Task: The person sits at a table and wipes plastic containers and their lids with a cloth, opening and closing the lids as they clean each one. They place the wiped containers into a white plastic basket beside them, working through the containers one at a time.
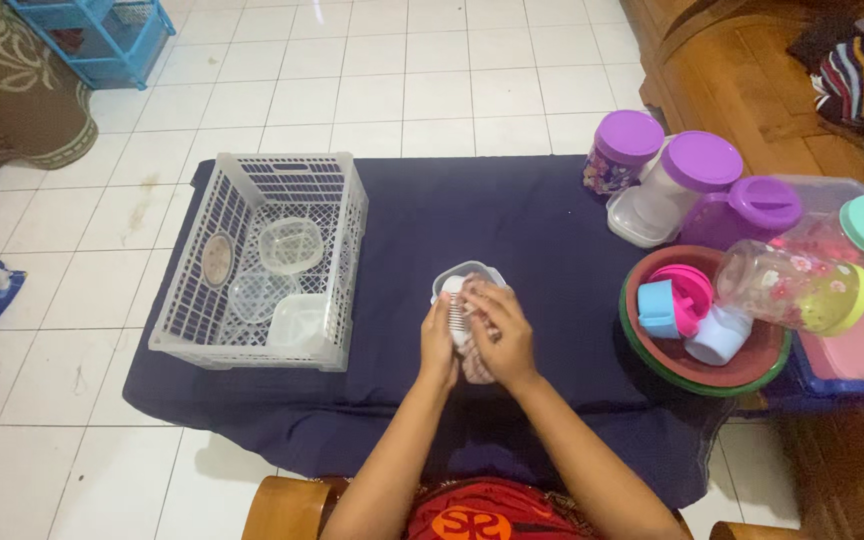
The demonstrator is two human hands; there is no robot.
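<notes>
Both hands meet over the middle of the dark blue cloth [542, 230], and between them they hold a small clear plastic container [464, 275] together with a pinkish cloth [474, 362] that hangs out below the palms. The left hand [439, 345] cups the container's side, its grip closed around it; the right hand [497, 330] is curled over the top and the cloth, fingers [480, 296] pressed to the rim. The container sits just above the cloth-covered floor, partly hidden by the fingers.

What could go wrong, as I judge it: the container is smooth and light, so a hard rub from the right hand could twist it out of the left hand's grip and send it skidding off — the hold looks firm, but only one side is cupped. The loose end of the pinkish cloth could also snag under a wrist.

Left of the grip stands a white lattice basket [342, 250] with several clear containers and lids inside. To the right of the grip, well apart, a red and green bowl [697, 375] holds small pink and blue cups, and beside it crowd purple-lidded jars [697, 165] and a flowered jar [787, 285] lying on its side — a wide elbow swing might reach them.

There is no bench; everything rests on the dark blue cloth spread over a white tiled floor [432, 90], with wooden furniture at the right and a blue rack [102, 40] in the far left corner.
</notes>
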